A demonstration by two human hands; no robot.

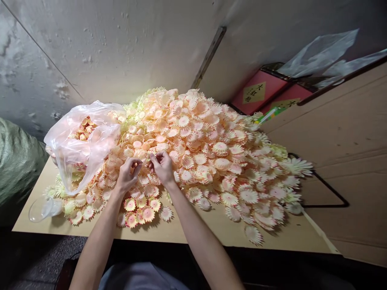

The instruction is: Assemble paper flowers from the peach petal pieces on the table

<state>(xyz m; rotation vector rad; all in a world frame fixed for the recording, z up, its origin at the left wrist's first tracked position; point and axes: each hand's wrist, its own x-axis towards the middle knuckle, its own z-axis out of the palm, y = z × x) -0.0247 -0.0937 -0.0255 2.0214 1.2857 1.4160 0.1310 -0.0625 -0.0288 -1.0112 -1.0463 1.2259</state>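
Observation:
A big heap of pale pink and cream artificial flower petal layers (199, 133) covers much of the table. Over its near middle, my left hand (129, 174) is closed, thumb and fingertips curled toward each other. Close to its right, my right hand (163, 168) is also closed, thumb against the bent forefinger. Anything between the fingertips of either hand is too small to make out. Below my hands lies a small group of flower pieces with brighter red edges (148, 214). A thin plastic bag (99, 151) to the left holds small orange-yellow flower pieces (83, 131).
A clear plastic cup (45, 209) lies at the left end of the wooden table (175, 234). Red boxes (260, 90) stand behind on the right, beside a large cardboard sheet (341, 149). A green sack (19, 169) is at the far left, and a wall rises behind.

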